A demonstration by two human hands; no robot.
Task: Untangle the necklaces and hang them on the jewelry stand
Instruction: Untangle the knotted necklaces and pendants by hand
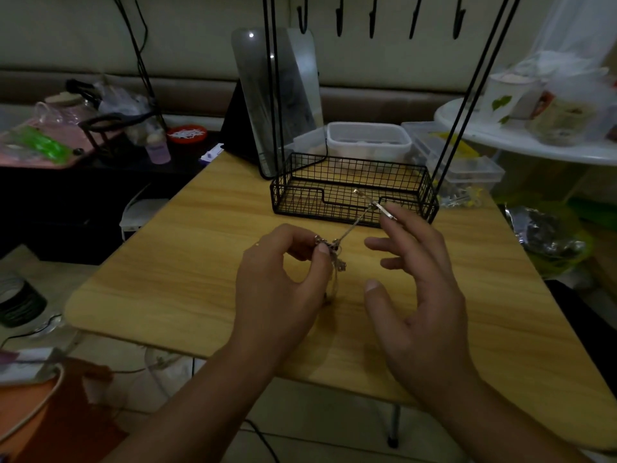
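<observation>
A tangle of thin silver necklaces (330,252) hangs over the wooden table (173,262), and my left hand (283,279) pinches it between thumb and fingers. One chain (354,227) runs taut up and right to a small bar pendant (377,206) at the tip of my right hand's (424,295) index finger, where it looks hooked; the other fingers are spread. The black wire jewelry stand (334,208) sits just behind, its basket base holding nothing I can see. Its hooks (339,18) at the top of the frame are bare.
A tilted mirror (267,95) and clear plastic boxes (367,138) stand behind the stand. More small boxes (474,168) sit at the table's far right corner. A white round table (500,138) with cups is at right, and cluttered shelves (83,128) at left.
</observation>
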